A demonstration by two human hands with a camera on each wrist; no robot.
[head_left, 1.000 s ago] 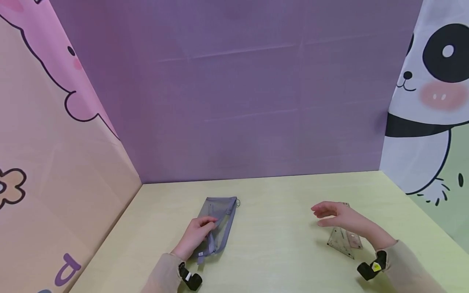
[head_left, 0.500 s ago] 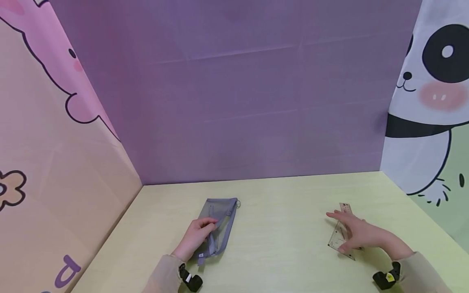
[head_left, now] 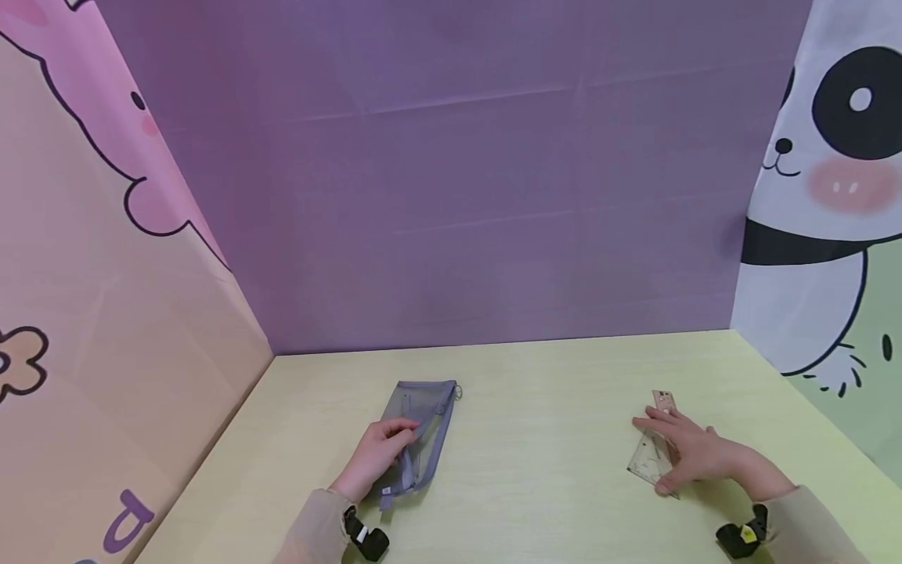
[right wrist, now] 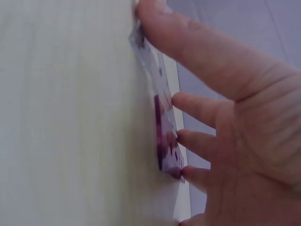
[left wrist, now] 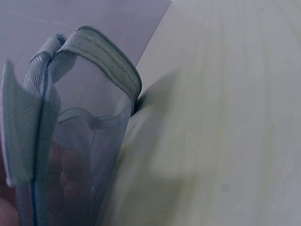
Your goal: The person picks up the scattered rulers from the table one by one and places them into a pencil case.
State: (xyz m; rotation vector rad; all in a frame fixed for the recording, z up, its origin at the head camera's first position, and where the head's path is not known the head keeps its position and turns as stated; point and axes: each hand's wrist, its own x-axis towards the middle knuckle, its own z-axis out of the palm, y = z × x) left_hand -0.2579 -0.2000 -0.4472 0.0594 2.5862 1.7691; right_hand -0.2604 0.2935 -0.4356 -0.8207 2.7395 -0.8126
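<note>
My left hand (head_left: 384, 450) grips the near left side of a grey-purple mesh zip pouch (head_left: 440, 427) lying on the table. In the left wrist view, some fingers (left wrist: 70, 176) show through the mesh, and the pouch's fabric-bound edge (left wrist: 106, 59) bulges up into a loop. On the right, my right hand (head_left: 698, 450) spreads over a clear set square (head_left: 644, 462) and a pinkish, see-through ruler (head_left: 663, 399). The thumb rests at the set square's near corner, while the other fingertips touch the plastic farther along. The palm covers part of both pieces.
The pale wooden table (head_left: 535, 439) runs back to a purple cloth wall (head_left: 493, 196). Printed cartoon panels stand on both sides, a pink-and-beige panel (head_left: 120, 313) at left and a panda panel (head_left: 810, 290) at right. A small metal ring (head_left: 459, 391) hangs at the pouch's far corner.
My right hand has come down rightward from above onto the set square and ruler, its fingers spreading. The set square has shifted slightly to the left. My left hand and the pouch stay put.
</note>
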